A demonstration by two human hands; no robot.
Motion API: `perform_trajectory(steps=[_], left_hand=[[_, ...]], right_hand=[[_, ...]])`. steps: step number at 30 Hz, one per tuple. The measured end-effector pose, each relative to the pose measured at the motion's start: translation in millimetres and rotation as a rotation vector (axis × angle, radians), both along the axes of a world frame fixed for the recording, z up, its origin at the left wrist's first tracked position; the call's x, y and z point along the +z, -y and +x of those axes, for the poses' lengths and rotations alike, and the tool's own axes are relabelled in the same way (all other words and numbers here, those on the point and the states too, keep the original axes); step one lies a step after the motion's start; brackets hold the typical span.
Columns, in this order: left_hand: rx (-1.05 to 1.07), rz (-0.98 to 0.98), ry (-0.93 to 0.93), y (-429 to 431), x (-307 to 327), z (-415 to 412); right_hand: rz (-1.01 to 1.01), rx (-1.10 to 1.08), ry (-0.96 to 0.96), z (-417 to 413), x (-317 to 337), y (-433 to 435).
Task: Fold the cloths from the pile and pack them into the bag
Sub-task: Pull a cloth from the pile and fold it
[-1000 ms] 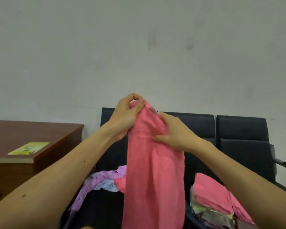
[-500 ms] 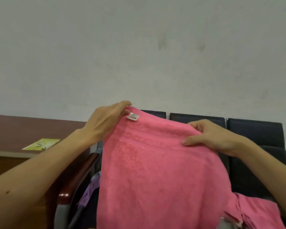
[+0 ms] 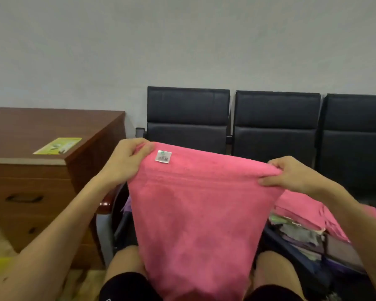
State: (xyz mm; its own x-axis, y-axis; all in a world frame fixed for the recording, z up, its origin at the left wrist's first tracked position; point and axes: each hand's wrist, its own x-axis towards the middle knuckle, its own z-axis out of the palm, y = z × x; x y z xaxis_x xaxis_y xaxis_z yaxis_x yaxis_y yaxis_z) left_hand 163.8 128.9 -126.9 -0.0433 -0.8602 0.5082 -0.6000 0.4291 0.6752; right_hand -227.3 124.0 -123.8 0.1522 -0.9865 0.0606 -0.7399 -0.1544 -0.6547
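Note:
A pink towel (image 3: 200,213) hangs spread out in front of me, its top edge stretched level and a white label near the top left corner. My left hand (image 3: 126,159) pinches the towel's top left corner. My right hand (image 3: 291,174) pinches the top right corner. The towel's lower part drops between my knees. Behind it on the right sits an open dark bag (image 3: 302,253) with folded cloths inside, and folded pink cloths (image 3: 308,209) lie on top. A bit of the purple cloth pile (image 3: 128,206) shows left of the towel; the rest is hidden.
A row of black seats (image 3: 274,127) stands against the grey wall. A brown wooden desk (image 3: 30,170) with drawers is on the left, with a yellow-green card (image 3: 58,145) on top. The seat's wooden armrest (image 3: 105,204) is by my left forearm.
The towel went from a bunched strip held at one point to fully spread. My hands moved apart to its two top corners, and the view tilted down.

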Motion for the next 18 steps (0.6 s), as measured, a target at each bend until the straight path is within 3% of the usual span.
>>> perform_trajectory(steps=[3,8,12,14,18], left_hand=[[-0.030,0.217,-0.292,-7,-55,-2],[0.054,0.545,-0.615,-10,-142,-8],[0.150,0.685,-0.690,-14,-176,-9],[0.183,0.712,-0.684,-18,-187,-13],[0.264,0.730,-0.657,-22,-203,-24]], right_hand=[[0.079,-0.013,0.356,7,-43,-7],[0.206,-0.073,0.623,22,-114,-19],[0.316,-0.210,0.889,29,-153,-31],[0.283,-0.311,0.910,33,-168,-31],[0.203,-0.415,0.770,38,-187,-27]])
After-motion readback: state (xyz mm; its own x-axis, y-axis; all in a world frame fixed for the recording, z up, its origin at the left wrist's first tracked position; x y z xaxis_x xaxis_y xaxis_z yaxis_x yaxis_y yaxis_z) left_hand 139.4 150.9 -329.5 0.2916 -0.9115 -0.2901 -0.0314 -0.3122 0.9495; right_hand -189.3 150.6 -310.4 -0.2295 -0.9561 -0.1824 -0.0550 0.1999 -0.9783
